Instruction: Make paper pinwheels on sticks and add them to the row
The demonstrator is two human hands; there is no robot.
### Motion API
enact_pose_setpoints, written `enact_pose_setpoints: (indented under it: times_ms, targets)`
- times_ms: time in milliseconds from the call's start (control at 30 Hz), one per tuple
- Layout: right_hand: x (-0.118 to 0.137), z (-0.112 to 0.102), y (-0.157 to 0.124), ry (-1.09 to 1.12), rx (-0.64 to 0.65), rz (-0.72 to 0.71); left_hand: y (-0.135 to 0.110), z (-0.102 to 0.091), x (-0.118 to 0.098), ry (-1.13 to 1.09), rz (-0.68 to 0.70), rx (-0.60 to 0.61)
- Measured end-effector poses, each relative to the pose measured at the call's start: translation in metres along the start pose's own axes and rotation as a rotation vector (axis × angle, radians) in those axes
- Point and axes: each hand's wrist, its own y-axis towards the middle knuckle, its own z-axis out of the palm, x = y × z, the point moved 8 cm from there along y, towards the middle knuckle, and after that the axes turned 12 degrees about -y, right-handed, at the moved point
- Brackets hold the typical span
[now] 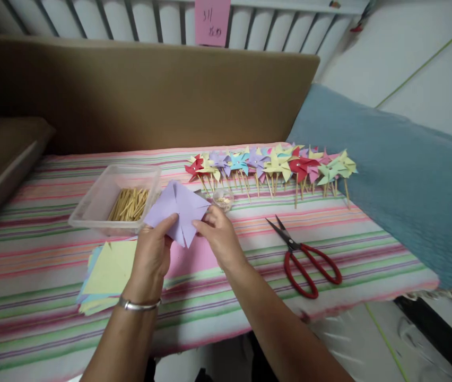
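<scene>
A square of purple paper [182, 209] with slits cut in from its corners is held up over the table between both hands. My left hand [152, 246] grips it from the lower left, thumb on top near the centre. At the right corner, my right hand [218, 233] pinches the paper between thumb and fingers. Beneath them lies a pink sheet [192, 257]. Just behind the right hand sits a small round clear container [223, 198] with tiny pieces in it. Red-handled scissors [300, 249] rest to the right, blades slightly apart.
Paper pinwheels on sticks [277, 164] are lined up at the back right. A clear plastic box [90, 204] at the left holds wooden sticks [129, 205]. Loose coloured paper squares [110, 268] lie in front of it. A cardboard panel [162, 95] stands along the striped cloth's [31, 270] far edge.
</scene>
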Motion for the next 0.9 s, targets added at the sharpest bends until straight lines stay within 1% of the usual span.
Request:
enact_pose_setpoints:
  times_ms: [33,67,100,133,200,233,267,333,400,500,600,733,900]
  targets:
    - [0.007,-0.009,-0.003,-0.11,-0.108,-0.085,0.001,-0.003,-0.002,-0.006,0.017,-0.023]
    - [0.018,-0.016,-0.008,-0.229,-0.211,-0.201,0.002,-0.006,-0.004,-0.011,0.033,-0.046]
    - [0.032,-0.019,-0.016,-0.347,-0.287,-0.338,0.003,-0.009,-0.006,-0.015,0.044,-0.065]
    - [0.045,-0.017,-0.025,-0.458,-0.324,-0.484,0.003,-0.011,-0.008,-0.017,0.053,-0.077]
    - [0.063,-0.004,-0.042,-0.636,-0.292,-0.722,0.005,-0.011,-0.009,-0.023,0.055,-0.068]
    - [0.067,0.004,-0.047,-0.702,-0.254,-0.792,0.005,-0.01,-0.008,-0.023,0.047,-0.052]
    - [0.068,0.01,-0.05,-0.753,-0.219,-0.831,0.005,-0.008,-0.008,-0.024,0.036,-0.037]
    - [0.065,0.018,-0.05,-0.822,-0.166,-0.851,0.005,-0.007,-0.006,-0.03,0.022,-0.024]
    - [0.06,0.023,-0.047,-0.864,-0.132,-0.838,0.006,-0.008,-0.005,-0.04,0.017,-0.029]
    - [0.053,0.025,-0.044,-0.891,-0.106,-0.819,0.006,-0.008,-0.003,-0.053,0.01,-0.031]
    - [0.051,0.026,-0.045,-0.885,-0.095,-0.823,0.005,-0.007,0.0,-0.057,-0.003,-0.027]
    - [0.054,0.023,-0.045,-0.833,-0.11,-0.819,0.004,-0.007,0.005,-0.045,-0.027,-0.021]
    - [0.056,0.013,-0.038,-0.77,-0.145,-0.753,-0.001,-0.003,0.01,-0.006,-0.078,-0.016]
